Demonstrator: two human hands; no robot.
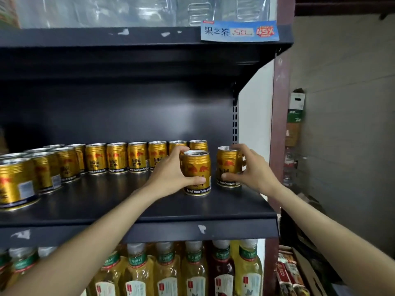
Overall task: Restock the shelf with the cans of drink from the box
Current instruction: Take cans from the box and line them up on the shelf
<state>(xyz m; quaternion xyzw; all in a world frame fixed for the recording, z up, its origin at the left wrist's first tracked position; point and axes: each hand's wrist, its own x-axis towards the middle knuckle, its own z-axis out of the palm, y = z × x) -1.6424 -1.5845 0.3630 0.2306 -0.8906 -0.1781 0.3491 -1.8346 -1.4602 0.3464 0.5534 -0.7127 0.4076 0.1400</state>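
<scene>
2 cans [197, 167] in both hands

We see gold cans with red bull logos standing upright on the dark shelf [192, 212]. A row [116, 157] runs along the back and curves forward at the left. Two more stand in front at the right end: the left can [197, 167] nearer the edge, the right can [227, 165] just beside it, apart.
</scene>
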